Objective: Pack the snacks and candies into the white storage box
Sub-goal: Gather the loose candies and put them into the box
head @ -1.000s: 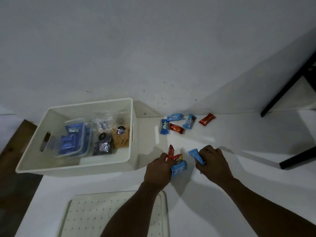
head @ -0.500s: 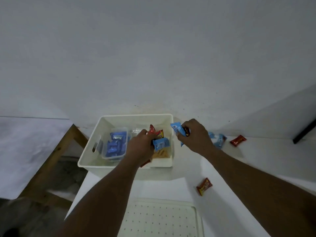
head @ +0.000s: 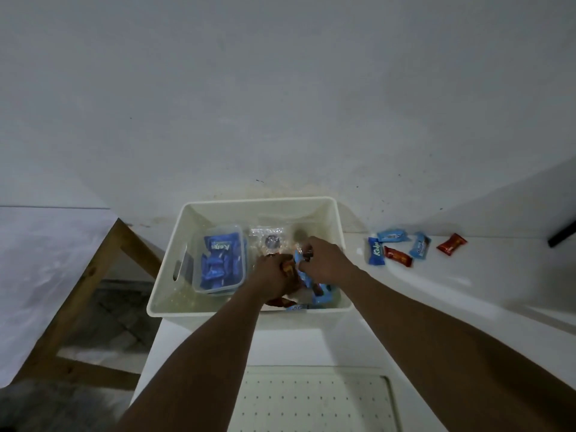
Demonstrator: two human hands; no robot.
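Observation:
The white storage box (head: 258,202) stands at the table's left end. Both my hands are down inside its right half. My left hand (head: 272,277) is closed on red and orange wrapped candies (head: 288,269). My right hand (head: 325,263) pinches a blue candy (head: 298,259) and a dark red one. Several blue and red candies (head: 323,295) lie loose on the box floor below my hands. Five more candies lie on the table to the right: a blue Kalpa (head: 375,251), a blue one (head: 393,235), a red one (head: 398,256), another blue (head: 420,245) and another red (head: 451,243).
Inside the box sit a clear tub of blue candies (head: 223,260) and a clear bag (head: 269,241). A white perforated lid (head: 311,400) lies at the table's near edge. A wooden frame (head: 93,275) stands left of the table, a black leg (head: 561,235) at far right.
Both hands carried their candies from the table over the box rim and down into the box. Some candies now lie on the box floor. My view shifted left.

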